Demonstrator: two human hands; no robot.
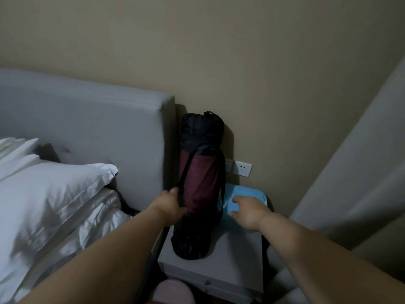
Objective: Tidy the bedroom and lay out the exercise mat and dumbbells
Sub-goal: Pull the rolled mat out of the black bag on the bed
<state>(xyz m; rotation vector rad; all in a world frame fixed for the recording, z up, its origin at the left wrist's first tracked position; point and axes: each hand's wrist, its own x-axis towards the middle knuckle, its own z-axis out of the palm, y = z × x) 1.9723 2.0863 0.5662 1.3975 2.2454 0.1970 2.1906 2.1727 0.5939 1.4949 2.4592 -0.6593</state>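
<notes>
The left hand [169, 207] pinches the black strap [185, 172] of the rolled maroon exercise mat in its black mesh bag [200, 183], upright at the grey nightstand's [236, 260] left edge. The right hand [247, 212], grip spread, hovers over a light-blue pad [247, 190].

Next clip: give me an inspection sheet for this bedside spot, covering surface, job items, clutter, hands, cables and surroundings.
Surface: grey nightstand, drawer knobs at its front.
Job's things: rolled exercise mat in a black mesh bag, upright on the nightstand against the wall; dumbbells not seen.
Clutter: light blue item behind the mat bag.
Hands: left hand grips the bag's strap; right hand open, over the blue item.
Cables: nothing seen.
Surroundings: grey headboard, white pillow, wall socket, curtain.
</notes>
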